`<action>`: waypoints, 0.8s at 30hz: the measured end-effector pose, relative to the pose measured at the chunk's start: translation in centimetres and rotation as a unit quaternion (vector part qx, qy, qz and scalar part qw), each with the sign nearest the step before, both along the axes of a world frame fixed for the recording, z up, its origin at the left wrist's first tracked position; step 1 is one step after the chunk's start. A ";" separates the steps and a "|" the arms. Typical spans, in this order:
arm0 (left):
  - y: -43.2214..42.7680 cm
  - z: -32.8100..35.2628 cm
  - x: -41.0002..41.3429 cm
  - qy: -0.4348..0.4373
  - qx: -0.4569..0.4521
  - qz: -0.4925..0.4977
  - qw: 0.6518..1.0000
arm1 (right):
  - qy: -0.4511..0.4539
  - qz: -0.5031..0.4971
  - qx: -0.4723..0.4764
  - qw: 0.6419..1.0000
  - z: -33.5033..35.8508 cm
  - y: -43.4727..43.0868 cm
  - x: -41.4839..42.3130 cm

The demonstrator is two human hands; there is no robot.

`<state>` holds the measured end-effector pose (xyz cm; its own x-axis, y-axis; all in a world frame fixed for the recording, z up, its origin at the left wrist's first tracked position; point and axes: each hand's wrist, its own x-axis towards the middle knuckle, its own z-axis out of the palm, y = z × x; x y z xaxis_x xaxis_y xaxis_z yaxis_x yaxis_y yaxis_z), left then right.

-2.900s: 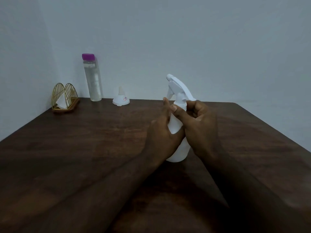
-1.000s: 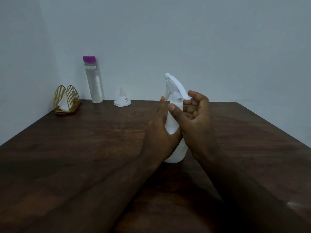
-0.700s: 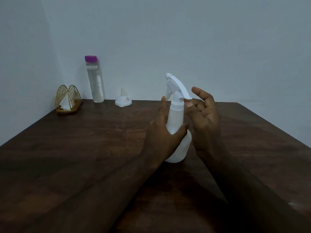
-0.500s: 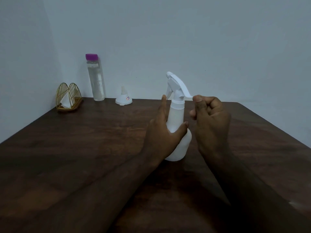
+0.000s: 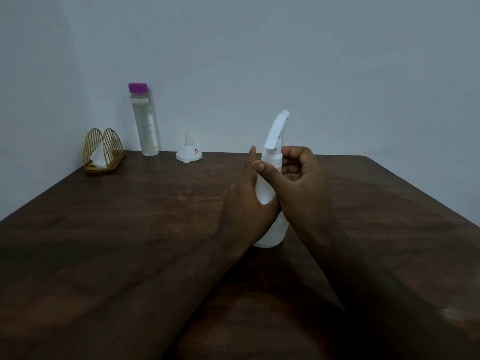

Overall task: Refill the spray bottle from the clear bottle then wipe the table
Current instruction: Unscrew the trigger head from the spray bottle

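Observation:
A white spray bottle [image 5: 271, 229] stands upright on the dark wooden table [image 5: 130, 229] in the middle. My left hand [image 5: 246, 203] wraps around the bottle's body. My right hand [image 5: 301, 183] grips the collar just under the white trigger head [image 5: 276, 131], thumb across the front. The trigger head points away from me and up to the right. A tall clear bottle [image 5: 146, 126] with a purple cap stands at the back left by the wall, holding clear liquid.
A small white funnel [image 5: 188, 153] rests mouth-down to the right of the clear bottle. A gold wire napkin holder [image 5: 102, 152] with a white napkin stands at the table's back left corner. Walls close off the back and left.
My right hand let go of the collar, reached around and took hold of it again. The trigger head has turned from facing left to pointing away. My left hand kept hold of the body.

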<state>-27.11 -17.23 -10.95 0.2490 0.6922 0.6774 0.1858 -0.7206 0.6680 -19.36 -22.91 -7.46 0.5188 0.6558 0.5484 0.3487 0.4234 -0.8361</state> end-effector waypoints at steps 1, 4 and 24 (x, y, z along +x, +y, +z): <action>-0.1 0.0 0.1 -0.008 -0.001 -0.003 1.000 | -0.010 -0.013 -0.002 1.000 -0.1 0.1 0.1; -0.3 -0.1 0.2 -0.018 0.027 0.034 0.999 | -0.048 -0.028 -0.012 0.998 0.0 0.0 0.2; -0.7 0.2 -0.2 0.018 0.004 0.005 1.000 | -0.020 0.014 0.018 1.000 0.3 -0.1 -0.2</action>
